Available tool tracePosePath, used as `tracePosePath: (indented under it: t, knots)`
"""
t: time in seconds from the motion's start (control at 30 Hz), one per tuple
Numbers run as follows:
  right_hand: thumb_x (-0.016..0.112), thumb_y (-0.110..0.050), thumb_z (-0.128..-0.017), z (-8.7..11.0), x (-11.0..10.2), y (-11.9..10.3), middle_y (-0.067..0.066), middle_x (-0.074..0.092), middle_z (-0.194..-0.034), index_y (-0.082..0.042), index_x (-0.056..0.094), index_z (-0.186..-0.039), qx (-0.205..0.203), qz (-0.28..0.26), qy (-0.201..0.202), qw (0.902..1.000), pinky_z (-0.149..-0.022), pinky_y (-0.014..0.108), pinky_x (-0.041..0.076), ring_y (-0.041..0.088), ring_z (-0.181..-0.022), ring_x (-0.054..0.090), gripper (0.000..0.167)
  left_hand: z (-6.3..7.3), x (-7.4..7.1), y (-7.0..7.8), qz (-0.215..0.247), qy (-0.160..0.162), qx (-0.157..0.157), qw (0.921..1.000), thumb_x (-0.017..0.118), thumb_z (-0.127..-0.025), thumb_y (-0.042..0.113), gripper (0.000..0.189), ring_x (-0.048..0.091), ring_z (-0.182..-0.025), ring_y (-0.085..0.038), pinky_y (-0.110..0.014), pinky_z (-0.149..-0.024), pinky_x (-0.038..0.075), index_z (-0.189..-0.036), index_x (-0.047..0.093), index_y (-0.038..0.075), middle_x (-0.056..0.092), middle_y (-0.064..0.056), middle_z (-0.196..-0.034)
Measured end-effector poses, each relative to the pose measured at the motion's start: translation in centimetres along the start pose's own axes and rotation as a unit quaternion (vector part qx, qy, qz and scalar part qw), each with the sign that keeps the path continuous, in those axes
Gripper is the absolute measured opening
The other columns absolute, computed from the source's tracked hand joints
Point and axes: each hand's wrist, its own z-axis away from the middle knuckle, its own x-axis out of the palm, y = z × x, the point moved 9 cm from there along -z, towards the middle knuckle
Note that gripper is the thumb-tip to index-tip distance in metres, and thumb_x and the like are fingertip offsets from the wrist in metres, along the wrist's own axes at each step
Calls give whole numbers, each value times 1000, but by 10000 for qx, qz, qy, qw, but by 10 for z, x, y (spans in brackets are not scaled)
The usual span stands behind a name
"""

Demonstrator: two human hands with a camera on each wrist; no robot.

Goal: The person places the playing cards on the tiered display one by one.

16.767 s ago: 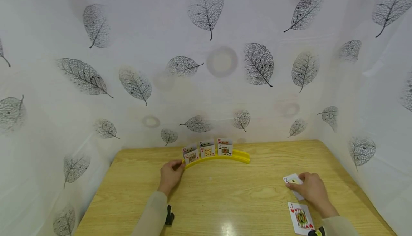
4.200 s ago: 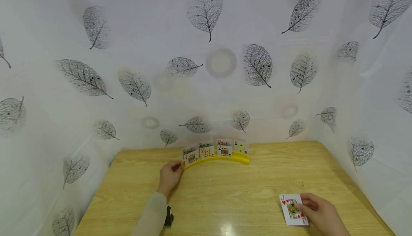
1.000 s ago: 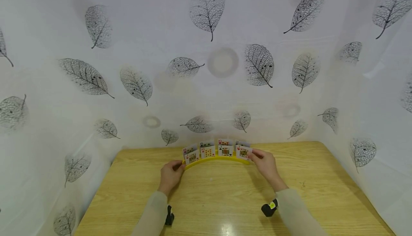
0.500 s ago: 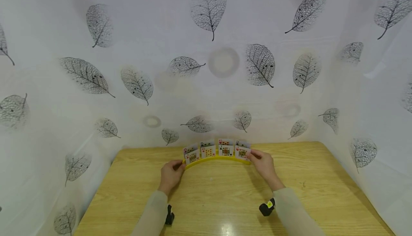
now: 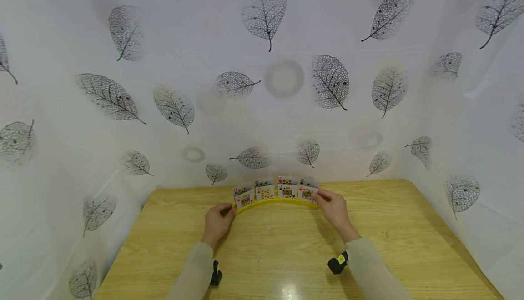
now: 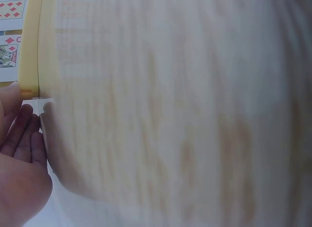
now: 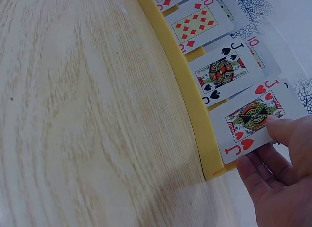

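A curved yellow card holder (image 5: 274,201) stands near the back of the table with playing cards upright in two rows. My left hand (image 5: 218,223) pinches its left end between thumb and fingers, as the left wrist view also shows. At the right end, my right hand (image 5: 335,210) pinches the jack of hearts (image 7: 246,122) by its right side, thumb on the face. That card stands in the front row and hides most of the 2 behind it. To its left come the jack of spades (image 7: 222,73), the 10 of diamonds (image 7: 195,26) and a red jack (image 5: 245,199).
The wooden table (image 5: 270,254) has a shiny spot near its front edge. A white curtain (image 5: 282,122) printed with leaf skeletons hangs close behind the holder and along both sides. A black wrist device (image 5: 337,262) hangs under the right forearm.
The 2 and the jack of hearts went from the table's right side into the holder. Over the last second, my right hand slid the jack slightly left; my left hand stayed at the holder's end.
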Motion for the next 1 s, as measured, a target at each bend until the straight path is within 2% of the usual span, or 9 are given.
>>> tracePosePath:
  t: [0.43,0.6,0.83,1.0]
  knots:
    - [70,-19,-102,2,3,4,24,75,-124,3,73,-127,-88,123,-41,9999,-85,33,63,34,-110,72,33,0,0,-1,-30,-1,23,10000,74,-99,13,23,68,-121,-44,-59,-109,52,-115,76,-4,75,-23,-123]
    - [72,-20,-101,2,3,5,25,76,-120,4,73,-126,-168,182,-22,9997,-82,31,62,35,-108,73,34,0,0,-1,-11,-4,14,10000,74,-99,12,23,68,-121,-44,-59,-109,52,-115,76,-4,75,-24,-122]
    - [72,-21,-101,1,2,6,24,77,-118,4,74,-125,-197,200,8,9996,-85,35,61,36,-108,72,35,0,0,-1,6,0,61,10000,74,-98,12,24,68,-121,-45,-59,-109,52,-116,76,-4,75,-24,-123]
    - [72,-22,-101,0,2,6,23,77,-117,4,74,-125,-193,202,17,9996,-83,33,60,34,-106,73,35,-1,0,-2,4,-7,78,10000,74,-99,12,24,68,-121,-44,-59,-109,52,-116,76,-4,75,-23,-123]
